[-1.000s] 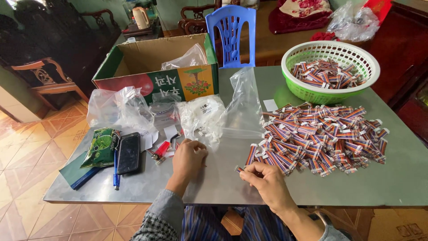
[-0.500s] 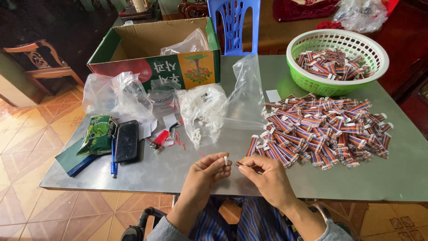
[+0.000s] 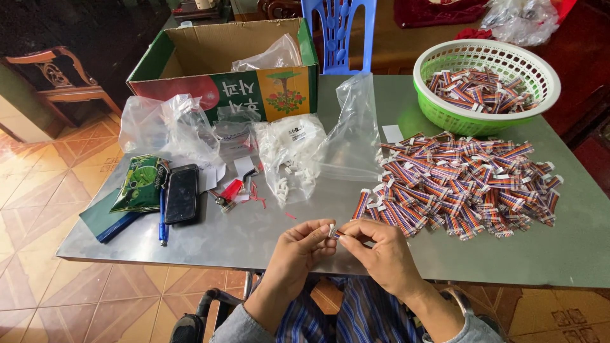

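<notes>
My left hand (image 3: 300,249) and my right hand (image 3: 380,251) meet at the near table edge, fingertips pinched together on one small striped ribbon cable with a white connector (image 3: 333,230). Just to the right lies a big heap of the same striped cables (image 3: 464,184). A clear plastic bag of small white connectors (image 3: 289,155) rests beyond my hands.
A green basket (image 3: 445,111) at the back right holds more cables. A cardboard box (image 3: 222,60) stands at the back, with crumpled clear bags (image 3: 166,127) in front of it. A black phone (image 3: 181,194), green packet (image 3: 141,184), blue pen (image 3: 162,222) and red tool (image 3: 230,190) lie at left. A blue chair (image 3: 338,28) stands behind the grey table (image 3: 254,235).
My left hand has left the table near the bags and come to my right hand. Both hands now pinch one cable piece between them.
</notes>
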